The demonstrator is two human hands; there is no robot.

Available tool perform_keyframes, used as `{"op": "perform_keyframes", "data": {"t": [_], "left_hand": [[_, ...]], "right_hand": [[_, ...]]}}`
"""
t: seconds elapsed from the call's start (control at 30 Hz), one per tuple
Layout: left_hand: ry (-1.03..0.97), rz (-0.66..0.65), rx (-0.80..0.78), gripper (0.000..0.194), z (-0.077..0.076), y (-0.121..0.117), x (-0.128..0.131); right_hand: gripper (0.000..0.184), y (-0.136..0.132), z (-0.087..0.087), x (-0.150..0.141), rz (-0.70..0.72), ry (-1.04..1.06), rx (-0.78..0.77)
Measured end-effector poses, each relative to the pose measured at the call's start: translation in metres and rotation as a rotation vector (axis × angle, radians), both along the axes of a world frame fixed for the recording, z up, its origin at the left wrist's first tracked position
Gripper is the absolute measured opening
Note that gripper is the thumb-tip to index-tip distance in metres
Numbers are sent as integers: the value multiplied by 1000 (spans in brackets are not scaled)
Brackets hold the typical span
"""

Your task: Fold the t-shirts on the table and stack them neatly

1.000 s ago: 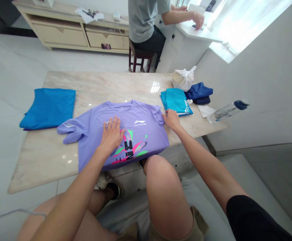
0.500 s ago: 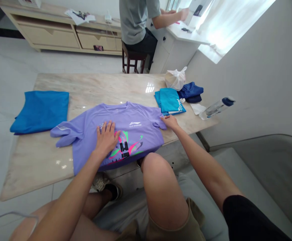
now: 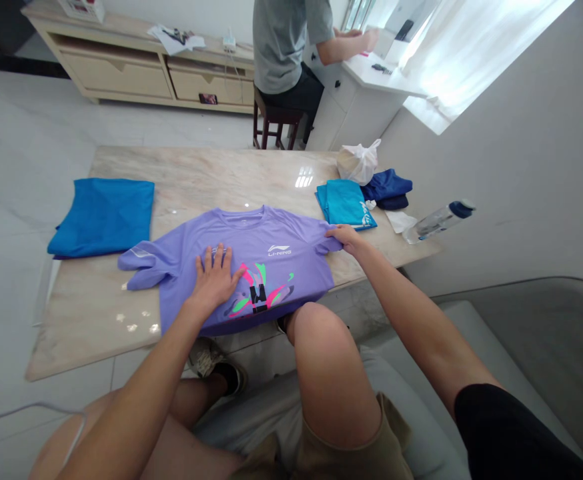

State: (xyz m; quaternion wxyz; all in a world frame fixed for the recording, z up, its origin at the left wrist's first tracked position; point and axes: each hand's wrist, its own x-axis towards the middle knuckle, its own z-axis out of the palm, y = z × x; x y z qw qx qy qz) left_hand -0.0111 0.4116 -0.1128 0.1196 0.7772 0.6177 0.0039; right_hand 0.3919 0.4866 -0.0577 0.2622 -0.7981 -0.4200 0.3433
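A purple T-shirt (image 3: 291,233) with a white chest logo and a colourful print lies spread front up, its collar away from me and its lower part hanging over the near table edge. My left hand (image 3: 216,277) rests flat on the shirt's chest, fingers spread. At the right sleeve's end, my right hand (image 3: 345,238) pinches the fabric between thumb and fingers. The other sleeve lies loosely bent on the table at left.
The marble-look table (image 3: 211,173) bears folded blue cloth (image 3: 109,213) at left. At right are a folded teal garment (image 3: 344,202), a white plastic bag (image 3: 359,163), dark blue cloth (image 3: 389,187) and a water bottle (image 3: 436,223). Beyond, a person (image 3: 286,53) sits on a stool.
The view has shifted slightly, moving the scene rightward. My right hand keeps its pinch on the sleeve, whose end is now more gathered at the fingers. My left hand stays flat on the shirt.
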Motion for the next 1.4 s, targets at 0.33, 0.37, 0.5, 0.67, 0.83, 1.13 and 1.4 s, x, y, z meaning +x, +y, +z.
{"op": "perform_keyframes", "data": {"t": [0.33, 0.37, 0.5, 0.67, 0.83, 1.13, 1.4], "left_hand": [[-26, -2, -27, 84, 0, 3, -2], [-25, -1, -28, 84, 1, 3, -2], [-11, 1, -30, 84, 3, 1, -1], [-8, 0, -25, 85, 0, 2, -2], [6, 1, -39, 86, -5, 2, -5], [46, -14, -31, 87, 9, 3, -7], [5, 6, 2, 80, 4, 7, 3]], "right_hand": [[32, -7, 53, -30, 378, 55, 452], [30, -6, 53, -29, 364, 60, 451], [19, -7, 31, -26, 401, -134, 339], [41, -25, -15, -50, 730, -487, 338], [63, -36, -50, -94, 949, -555, 320], [48, -34, -48, -118, 742, -586, 451], [25, -35, -44, -133, 752, -717, 325]]}}
